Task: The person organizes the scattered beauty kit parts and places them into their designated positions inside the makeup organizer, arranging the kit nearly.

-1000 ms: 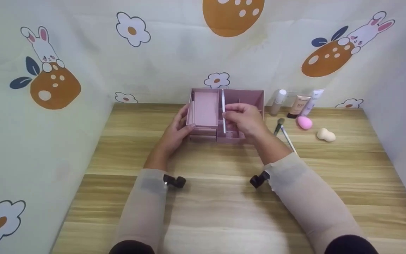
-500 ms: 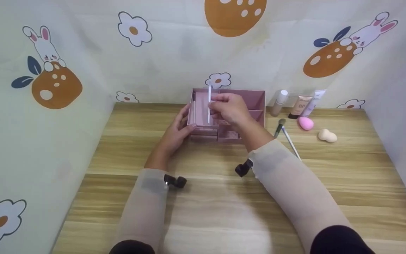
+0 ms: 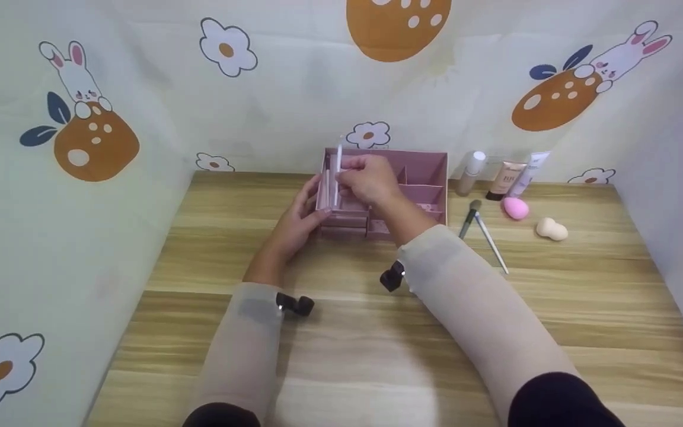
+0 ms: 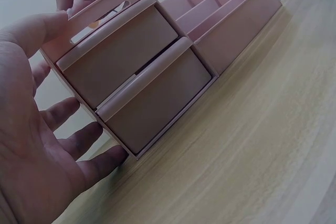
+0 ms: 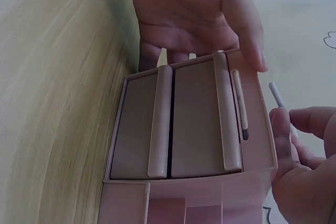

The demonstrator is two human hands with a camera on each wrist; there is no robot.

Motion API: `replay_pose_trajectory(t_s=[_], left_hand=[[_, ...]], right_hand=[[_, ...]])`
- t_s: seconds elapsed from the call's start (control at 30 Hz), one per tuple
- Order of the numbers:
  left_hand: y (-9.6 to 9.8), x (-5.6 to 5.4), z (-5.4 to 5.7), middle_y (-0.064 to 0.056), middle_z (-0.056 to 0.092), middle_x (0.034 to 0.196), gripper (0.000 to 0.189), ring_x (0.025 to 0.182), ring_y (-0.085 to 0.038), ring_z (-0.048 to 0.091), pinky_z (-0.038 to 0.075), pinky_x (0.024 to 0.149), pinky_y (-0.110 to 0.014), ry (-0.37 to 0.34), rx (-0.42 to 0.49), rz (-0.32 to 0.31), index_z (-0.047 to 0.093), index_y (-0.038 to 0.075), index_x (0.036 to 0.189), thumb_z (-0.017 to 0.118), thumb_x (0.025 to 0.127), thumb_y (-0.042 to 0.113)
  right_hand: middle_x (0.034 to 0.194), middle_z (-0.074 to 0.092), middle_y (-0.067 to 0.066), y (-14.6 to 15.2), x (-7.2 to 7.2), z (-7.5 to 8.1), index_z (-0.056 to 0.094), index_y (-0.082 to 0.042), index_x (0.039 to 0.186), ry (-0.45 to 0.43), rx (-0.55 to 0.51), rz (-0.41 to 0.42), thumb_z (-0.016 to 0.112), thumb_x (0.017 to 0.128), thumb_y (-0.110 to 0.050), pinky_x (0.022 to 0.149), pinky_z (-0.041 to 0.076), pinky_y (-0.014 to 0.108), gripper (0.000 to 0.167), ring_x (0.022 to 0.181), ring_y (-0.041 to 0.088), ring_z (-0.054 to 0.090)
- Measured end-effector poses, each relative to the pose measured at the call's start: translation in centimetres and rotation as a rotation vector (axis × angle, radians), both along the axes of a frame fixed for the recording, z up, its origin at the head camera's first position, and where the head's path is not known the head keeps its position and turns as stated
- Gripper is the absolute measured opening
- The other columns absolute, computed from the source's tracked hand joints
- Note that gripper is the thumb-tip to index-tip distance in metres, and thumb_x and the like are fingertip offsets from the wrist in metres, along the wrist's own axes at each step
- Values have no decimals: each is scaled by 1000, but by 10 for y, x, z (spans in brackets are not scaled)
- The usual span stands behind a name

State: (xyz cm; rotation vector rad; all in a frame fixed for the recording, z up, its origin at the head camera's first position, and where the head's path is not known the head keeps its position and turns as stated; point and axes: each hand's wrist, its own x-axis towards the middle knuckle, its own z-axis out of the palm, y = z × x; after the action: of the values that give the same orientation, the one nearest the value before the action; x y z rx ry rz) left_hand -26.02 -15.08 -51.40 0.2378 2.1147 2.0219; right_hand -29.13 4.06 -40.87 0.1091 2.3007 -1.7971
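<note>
A pink makeup organizer stands at the back of the table, with two shut drawers under an upper tray on its left and open compartments on its right. My left hand grips the organizer's left front corner, thumb over the upper front edge and fingers against the side. Thumb and fingers of my right hand pinch a slim white makeup brush, held upright over the upper tray. Another thin brush stands inside that tray, visible through the front slot. The lower end of the pinched brush is hard to make out.
Right of the organizer stand a white-capped bottle, a beige tube and a pale tube. Nearby lie a pink sponge, a beige sponge, a dark-handled brush and a white stick. A patterned cloth hangs behind.
My right hand has moved left with the white brush, from over the middle of the organizer to over its left tray. The left hand has kept its place on the corner.
</note>
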Motion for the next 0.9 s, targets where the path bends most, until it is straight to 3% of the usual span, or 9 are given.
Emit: replay_pose_trajectory(t_s=[0.17, 0.37, 0.6, 0.9], left_hand=[[0, -1, 0, 7, 26, 179, 78, 165, -24, 31, 33, 133, -48, 0, -15, 1, 32, 54, 163, 75, 99, 41], [0, 0, 0, 7, 26, 179, 79, 165, -23, 30, 31, 134, -47, 7, -20, 0, 31, 52, 164, 75, 99, 40], [0, 0, -2, 3, 28, 178, 78, 164, -24, 34, 37, 132, -48, 38, 25, -1, 32, 42, 167, 73, 102, 31], [-1, -1, -3, 4, 28, 178, 77, 163, -24, 34, 37, 131, -49, 37, 25, -7, 32, 45, 166, 73, 102, 33]], right_hand=[[114, 75, 12, -4, 1, 1, 77, -6, 119, 5, 115, 28, 72, 97, -7, 84, 68, 36, 23, 94, 25, 77], [112, 74, 11, -7, 1, 1, 77, -6, 112, -5, 181, 41, 71, 97, -8, 85, 68, 36, 16, 96, 27, 76], [108, 76, 9, -9, -3, 4, 80, -7, 115, 3, 351, 93, 75, 97, -16, 71, 63, 27, 20, 87, 20, 73], [107, 75, 8, -10, -6, 7, 81, -6, 114, -22, 478, 148, 75, 97, -19, 66, 58, 23, 22, 84, 17, 69]])
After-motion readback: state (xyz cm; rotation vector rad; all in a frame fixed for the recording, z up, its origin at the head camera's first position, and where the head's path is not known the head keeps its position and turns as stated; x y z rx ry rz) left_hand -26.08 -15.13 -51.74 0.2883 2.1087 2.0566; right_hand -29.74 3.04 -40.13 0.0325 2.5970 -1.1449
